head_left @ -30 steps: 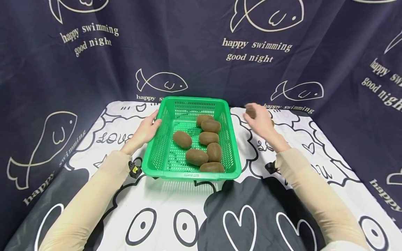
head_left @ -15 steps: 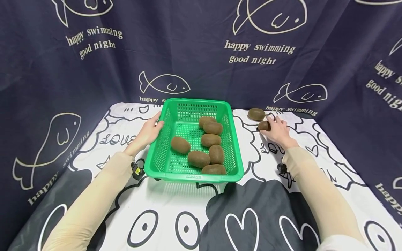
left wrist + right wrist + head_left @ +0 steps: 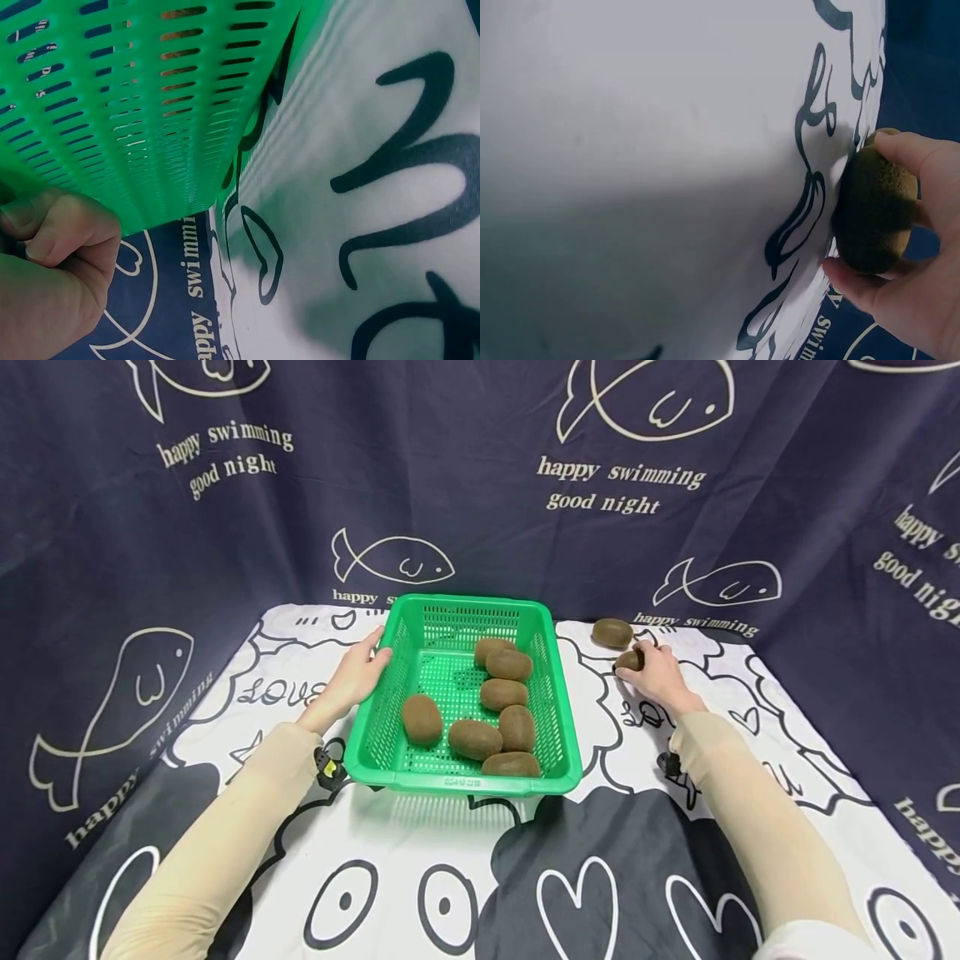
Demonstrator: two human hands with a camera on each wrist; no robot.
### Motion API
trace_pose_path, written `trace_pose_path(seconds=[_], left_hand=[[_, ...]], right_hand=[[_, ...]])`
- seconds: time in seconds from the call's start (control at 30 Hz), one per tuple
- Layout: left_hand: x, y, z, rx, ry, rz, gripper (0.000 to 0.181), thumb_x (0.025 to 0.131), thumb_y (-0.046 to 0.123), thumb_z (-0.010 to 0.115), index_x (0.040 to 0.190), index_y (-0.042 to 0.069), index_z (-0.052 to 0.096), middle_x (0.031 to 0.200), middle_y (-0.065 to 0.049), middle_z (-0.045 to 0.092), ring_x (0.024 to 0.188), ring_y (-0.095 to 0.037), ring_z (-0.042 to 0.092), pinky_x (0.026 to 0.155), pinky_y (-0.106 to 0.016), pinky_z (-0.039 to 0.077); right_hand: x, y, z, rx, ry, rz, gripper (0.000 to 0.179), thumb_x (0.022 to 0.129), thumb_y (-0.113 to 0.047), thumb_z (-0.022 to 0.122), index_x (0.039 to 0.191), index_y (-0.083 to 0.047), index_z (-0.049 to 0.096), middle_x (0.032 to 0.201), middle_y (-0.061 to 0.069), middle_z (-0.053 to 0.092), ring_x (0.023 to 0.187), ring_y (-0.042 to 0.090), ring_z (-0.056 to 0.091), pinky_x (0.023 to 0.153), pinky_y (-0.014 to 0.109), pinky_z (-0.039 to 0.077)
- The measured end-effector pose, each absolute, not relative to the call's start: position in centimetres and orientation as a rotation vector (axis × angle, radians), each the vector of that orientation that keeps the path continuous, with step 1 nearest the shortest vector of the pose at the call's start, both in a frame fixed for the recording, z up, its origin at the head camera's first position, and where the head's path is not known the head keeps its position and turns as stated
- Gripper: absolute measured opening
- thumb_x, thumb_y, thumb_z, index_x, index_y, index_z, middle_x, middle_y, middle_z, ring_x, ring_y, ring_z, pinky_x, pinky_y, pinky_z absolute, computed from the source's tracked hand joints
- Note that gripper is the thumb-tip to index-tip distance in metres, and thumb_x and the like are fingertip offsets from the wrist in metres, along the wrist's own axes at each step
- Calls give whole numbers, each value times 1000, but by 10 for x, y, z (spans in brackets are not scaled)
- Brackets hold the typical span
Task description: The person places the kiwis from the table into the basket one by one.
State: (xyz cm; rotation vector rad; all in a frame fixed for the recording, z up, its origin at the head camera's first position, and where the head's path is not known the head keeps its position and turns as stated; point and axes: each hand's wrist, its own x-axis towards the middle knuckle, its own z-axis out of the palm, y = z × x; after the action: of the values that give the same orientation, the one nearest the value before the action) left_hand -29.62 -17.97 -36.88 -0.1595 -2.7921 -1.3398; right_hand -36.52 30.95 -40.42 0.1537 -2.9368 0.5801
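A green plastic basket (image 3: 465, 783) stands mid-table with several brown kiwis inside. One kiwi (image 3: 422, 720) lies by itself near the basket's front left; the others gather along the right side, such as the kiwi (image 3: 504, 695) in the middle. My left hand (image 3: 351, 672) grips the basket's left rim, its fingers curled at the edge in the left wrist view. Right of the basket, my right hand (image 3: 663, 675) holds a kiwi (image 3: 874, 210) between thumb and fingers, close to the cloth. Just behind it lies another kiwi (image 3: 612, 632).
A white cloth (image 3: 420, 827) with black drawings covers the table. Dark blue fabric (image 3: 495, 543) with fish prints hangs close behind the table and at both sides.
My right hand has moved right from beside the far kiwi and taken hold of the nearer one. In the basket, the lone kiwi has rolled toward the front left. My left hand stays put.
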Motion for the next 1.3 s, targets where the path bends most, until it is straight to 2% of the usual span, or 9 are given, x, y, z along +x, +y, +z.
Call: trace_pose_path(seconds=[0.17, 0.4, 0.7, 0.83, 1.03, 1.3], left_hand=[[-296, -179, -369, -165, -2788, -1344, 57, 102, 24, 36, 154, 8, 19, 143, -23, 47, 98, -33, 62, 91, -45, 52], [-297, -180, -370, -150, -2785, -1349, 57, 102, 25, 37, 155, 10, 20, 134, -24, 53, 94, -31, 61, 86, -43, 53], [-298, -181, -371, -138, -2799, -1352, 57, 103, 26, 36, 155, 11, 19, 128, -24, 56, 93, -30, 61, 83, -41, 53], [-298, -181, -372, -144, -2794, -1348, 57, 103, 25, 36, 155, 10, 19, 132, -24, 54, 94, -30, 61, 84, -41, 53], [-298, -181, -371, -149, -2784, -1372, 57, 103, 24, 36, 155, 10, 19, 142, -23, 47, 97, -32, 60, 89, -45, 52], [-298, -180, -370, -161, -2775, -1375, 57, 103, 23, 36, 155, 9, 19, 146, -22, 43, 100, -33, 61, 89, -45, 52]], right_hand=[[-363, 309, -404, 162, -2924, 588, 58, 88, -27, 63, 132, 5, 44, 119, 36, 46, 106, 48, 45, 91, 60, 41], [-362, 304, -401, 264, -2861, 605, 55, 88, -27, 65, 129, 6, 47, 118, 32, 53, 109, 46, 44, 93, 59, 39], [-354, 288, -389, 359, -2783, 656, 53, 87, -27, 67, 127, 2, 49, 114, 32, 51, 103, 44, 46, 87, 57, 40], [-350, 279, -382, 421, -2724, 661, 51, 85, -26, 70, 125, 1, 52, 113, 31, 53, 103, 43, 47, 87, 55, 40], [-341, 265, -367, 496, -2695, 691, 51, 85, -23, 70, 126, 3, 53, 124, 32, 51, 115, 46, 45, 95, 58, 38], [-325, 244, -345, 562, -2675, 690, 51, 86, -28, 71, 128, -3, 54, 122, 28, 53, 109, 41, 50, 84, 56, 44]])
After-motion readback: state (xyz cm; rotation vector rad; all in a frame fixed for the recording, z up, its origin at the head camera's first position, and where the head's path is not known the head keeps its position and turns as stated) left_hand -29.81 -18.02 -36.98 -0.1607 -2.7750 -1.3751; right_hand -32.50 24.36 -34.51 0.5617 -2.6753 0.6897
